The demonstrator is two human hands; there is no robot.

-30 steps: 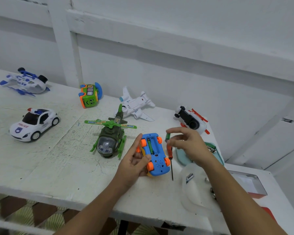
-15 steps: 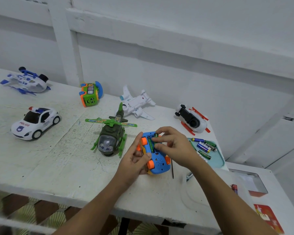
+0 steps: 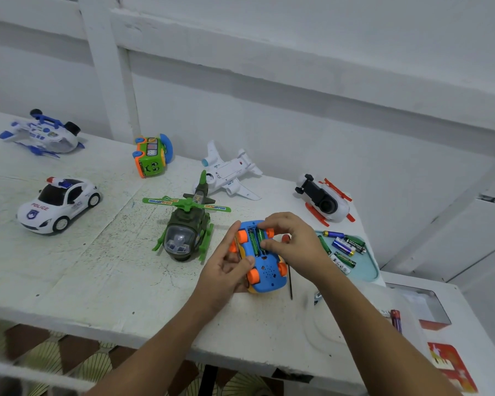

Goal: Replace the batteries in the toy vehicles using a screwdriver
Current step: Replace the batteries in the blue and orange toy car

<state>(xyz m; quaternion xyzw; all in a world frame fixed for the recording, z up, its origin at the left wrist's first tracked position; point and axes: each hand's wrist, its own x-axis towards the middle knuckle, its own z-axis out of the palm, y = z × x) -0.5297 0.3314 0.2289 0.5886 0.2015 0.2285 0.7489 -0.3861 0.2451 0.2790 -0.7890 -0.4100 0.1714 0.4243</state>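
A blue toy car (image 3: 266, 274) with orange wheels lies upside down on the white table, its battery compartment uncovered with green batteries (image 3: 253, 242) inside. My left hand (image 3: 226, 267) grips the car's left side, thumb on the underside. My right hand (image 3: 295, 241) reaches over the compartment and pinches one green battery between forefinger and thumb. The screwdriver (image 3: 290, 281) lies on the table just right of the car, its handle mostly hidden under my right hand. A pale blue tray (image 3: 366, 270) to the right holds several loose batteries (image 3: 345, 247).
A green helicopter (image 3: 186, 230) stands just left of the car. Further back are a white plane (image 3: 229, 174), a green bus (image 3: 150, 157), a police car (image 3: 59, 204), a white-blue helicopter (image 3: 43, 134) and a white-red vehicle (image 3: 323, 201). A clear plastic container (image 3: 340, 324) sits under my right forearm.
My right hand has put the screwdriver down beside the car and moved onto the battery compartment. My left hand has kept hold of the car.
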